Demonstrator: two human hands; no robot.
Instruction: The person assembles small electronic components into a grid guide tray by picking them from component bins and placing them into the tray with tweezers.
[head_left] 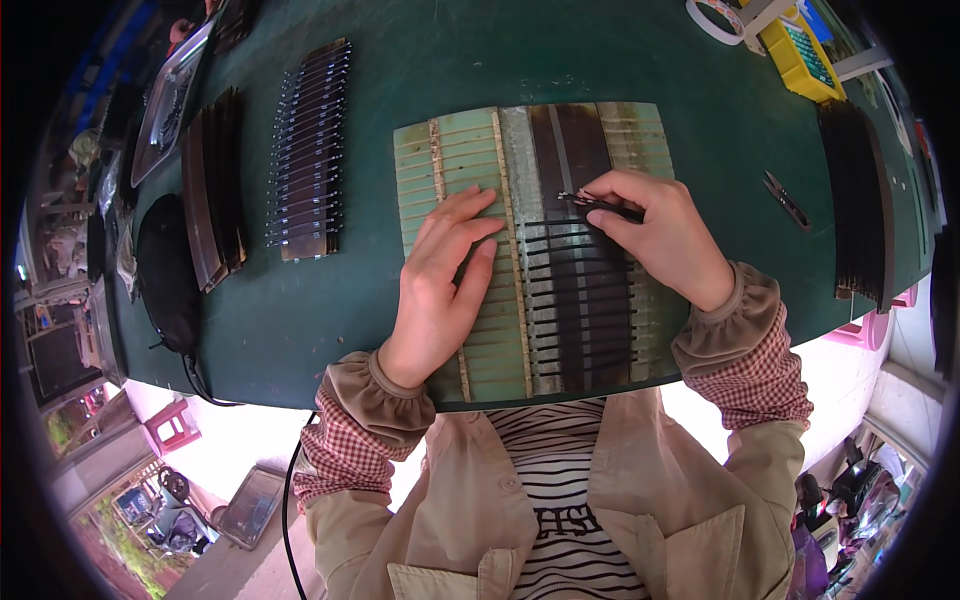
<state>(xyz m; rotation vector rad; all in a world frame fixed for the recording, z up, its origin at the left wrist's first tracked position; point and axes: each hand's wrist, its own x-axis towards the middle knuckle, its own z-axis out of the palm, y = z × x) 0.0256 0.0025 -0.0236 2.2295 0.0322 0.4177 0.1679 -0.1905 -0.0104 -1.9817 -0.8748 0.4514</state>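
In front of me lies a pale green grooved board (480,340). Along it runs a dark brown strip (560,150) with a grey line down its middle. Several short, thin black pieces (540,308) like leads lie crosswise over the lower part of that strip, evenly spaced. My right hand (655,225) is closed in a pinch over the strip, with a small bunch of thin dark leads (572,197) sticking out from its fingers. On the board's left part, my left hand (445,275) rests with fingers stretched toward a raised ridge (512,240). It holds nothing visible.
A strip filled with leads (310,150) lies left on the green table (380,60), near stacked dark strips (215,190), a black pouch (165,270) and a metal tray (170,105). At right are snips (787,200), more dark strips (858,200) and a yellow bin (800,55).
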